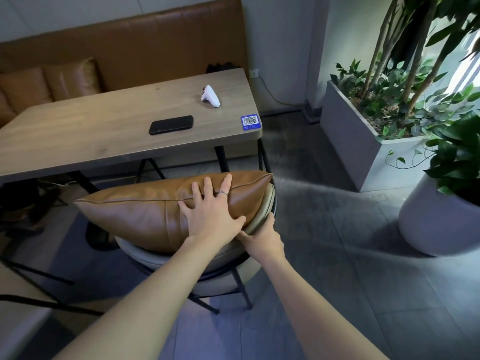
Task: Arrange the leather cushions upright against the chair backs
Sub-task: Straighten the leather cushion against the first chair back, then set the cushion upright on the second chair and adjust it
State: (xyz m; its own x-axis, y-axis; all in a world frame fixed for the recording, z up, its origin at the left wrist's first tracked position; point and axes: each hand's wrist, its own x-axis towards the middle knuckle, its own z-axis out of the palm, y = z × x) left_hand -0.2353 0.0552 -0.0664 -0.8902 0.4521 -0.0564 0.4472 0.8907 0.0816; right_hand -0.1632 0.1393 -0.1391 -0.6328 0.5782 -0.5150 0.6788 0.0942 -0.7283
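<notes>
A brown leather cushion (145,214) stands on its long edge on a grey round chair (161,258), leaning along the curved chair back (262,211). My left hand (210,214) lies flat on the cushion's near face, fingers spread, a ring on one finger. My right hand (262,237) grips the rim of the chair back at the cushion's right end; its fingertips are hidden behind the rim. Two more brown cushions (49,84) lean against the bench back at the far left.
A wooden table (91,133) stands just beyond the chair, holding a black phone (171,124), a white controller (210,96) and a QR sticker (250,122). A brown bench (145,42) runs behind it. A grey planter (363,141) and a white pot (439,224) stand right.
</notes>
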